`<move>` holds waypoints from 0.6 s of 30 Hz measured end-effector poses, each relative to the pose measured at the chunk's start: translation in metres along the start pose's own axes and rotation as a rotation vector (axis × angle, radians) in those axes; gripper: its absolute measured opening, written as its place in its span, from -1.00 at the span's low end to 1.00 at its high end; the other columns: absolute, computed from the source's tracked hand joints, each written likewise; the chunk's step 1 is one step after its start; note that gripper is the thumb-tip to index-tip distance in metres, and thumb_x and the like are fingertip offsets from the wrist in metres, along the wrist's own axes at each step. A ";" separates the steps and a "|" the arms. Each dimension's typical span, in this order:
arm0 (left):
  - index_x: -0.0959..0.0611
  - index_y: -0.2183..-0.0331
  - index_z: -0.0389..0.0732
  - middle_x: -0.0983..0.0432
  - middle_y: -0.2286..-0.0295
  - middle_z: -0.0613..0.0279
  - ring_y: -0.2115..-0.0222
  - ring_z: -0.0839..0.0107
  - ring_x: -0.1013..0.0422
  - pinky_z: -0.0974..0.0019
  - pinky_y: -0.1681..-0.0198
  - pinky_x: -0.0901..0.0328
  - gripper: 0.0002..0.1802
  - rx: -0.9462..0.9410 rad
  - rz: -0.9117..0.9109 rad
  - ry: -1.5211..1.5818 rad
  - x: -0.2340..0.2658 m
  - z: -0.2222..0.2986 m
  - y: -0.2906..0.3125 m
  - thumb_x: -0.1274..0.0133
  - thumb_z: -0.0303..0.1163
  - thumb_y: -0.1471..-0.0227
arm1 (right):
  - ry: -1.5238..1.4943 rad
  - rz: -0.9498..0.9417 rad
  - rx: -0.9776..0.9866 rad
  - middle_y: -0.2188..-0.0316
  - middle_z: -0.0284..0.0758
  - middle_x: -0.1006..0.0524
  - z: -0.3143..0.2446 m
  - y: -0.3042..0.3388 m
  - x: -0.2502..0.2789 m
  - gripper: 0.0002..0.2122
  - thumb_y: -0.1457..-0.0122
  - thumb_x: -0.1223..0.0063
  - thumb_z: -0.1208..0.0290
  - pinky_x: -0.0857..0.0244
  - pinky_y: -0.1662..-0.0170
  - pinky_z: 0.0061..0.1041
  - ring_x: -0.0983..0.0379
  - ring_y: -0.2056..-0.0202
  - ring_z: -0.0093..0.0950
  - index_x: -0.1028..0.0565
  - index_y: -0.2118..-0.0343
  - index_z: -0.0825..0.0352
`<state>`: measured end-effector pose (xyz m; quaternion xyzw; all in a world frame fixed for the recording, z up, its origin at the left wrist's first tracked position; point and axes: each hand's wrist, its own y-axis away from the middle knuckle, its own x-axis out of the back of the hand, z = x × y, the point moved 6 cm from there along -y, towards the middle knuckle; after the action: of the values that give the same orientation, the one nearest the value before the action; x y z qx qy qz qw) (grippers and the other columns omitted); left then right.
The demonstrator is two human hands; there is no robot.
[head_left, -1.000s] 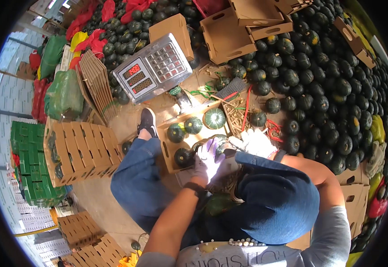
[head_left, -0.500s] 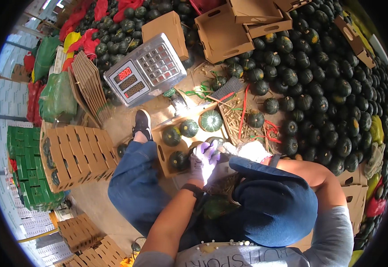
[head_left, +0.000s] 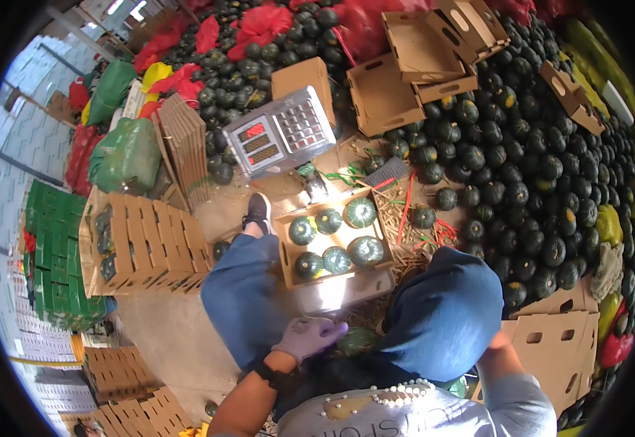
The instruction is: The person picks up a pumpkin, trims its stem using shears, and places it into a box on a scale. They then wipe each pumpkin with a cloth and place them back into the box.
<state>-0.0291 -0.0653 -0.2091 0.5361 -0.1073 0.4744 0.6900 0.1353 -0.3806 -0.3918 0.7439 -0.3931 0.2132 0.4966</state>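
A cardboard tray box (head_left: 282,251) holds dark green squashes in two rows of three, among them a larger striped squash (head_left: 366,251) at the front right. It rests on the metal platform (head_left: 354,289) of a digital scale. My left hand (head_left: 309,337), in a pale purple glove, is drawn back near my lap. Its fingers stretch to the right with nothing visible in them, close to a dark green squash (head_left: 357,340) low between my legs. My right arm (head_left: 505,364) reaches down beside my right knee, and the hand is hidden behind the leg.
The scale's display and keypad (head_left: 281,135) stand behind the tray. A large heap of squashes (head_left: 521,182) spreads to the right. Stacked filled boxes (head_left: 150,244) stand left, flattened cartons (head_left: 558,342) right, and open trays (head_left: 383,95) lie at the back.
Both hands have left the tray's front edge. The left came back toward my lap; the right went down behind my right knee. The tray's front row now shows fully. The view has shifted.
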 end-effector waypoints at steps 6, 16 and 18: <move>-0.72 0.32 -0.21 -0.63 0.46 0.15 0.48 0.36 -0.50 0.31 0.34 -0.37 -0.78 -0.089 0.390 0.177 0.033 -0.001 0.078 -0.21 -0.24 -0.23 | -0.343 0.057 0.133 -0.06 -0.09 -0.56 0.081 0.000 -0.028 -0.46 -0.27 -0.06 0.13 -0.33 -0.19 -0.25 -0.48 -0.12 -0.14 -0.39 -0.27 0.25; -0.66 0.17 -0.28 -0.61 0.34 0.27 0.56 0.47 -0.45 0.46 0.46 -0.38 -0.76 -0.054 0.516 0.535 0.075 0.042 0.072 -0.18 -0.29 -0.29 | -0.367 0.343 0.032 -0.02 -0.07 -0.58 0.042 0.134 0.119 -0.54 -0.21 -0.07 0.06 -0.34 -0.21 -0.19 -0.50 -0.10 -0.08 -0.58 -0.10 0.19; -0.66 0.20 -0.32 -0.61 0.39 0.25 0.48 0.50 -0.49 0.46 0.41 -0.41 -0.79 0.012 0.494 0.742 0.064 0.033 0.050 -0.21 -0.35 -0.27 | -0.388 0.407 -0.022 -0.02 -0.10 -0.57 0.061 0.156 0.123 -0.54 -0.22 -0.09 0.04 -0.34 -0.21 -0.23 -0.48 -0.11 -0.11 -0.58 -0.10 0.17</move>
<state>-0.0218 -0.0600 -0.1217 0.2919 0.0252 0.7859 0.5445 0.0804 -0.5122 -0.2410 0.6711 -0.6245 0.1578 0.3670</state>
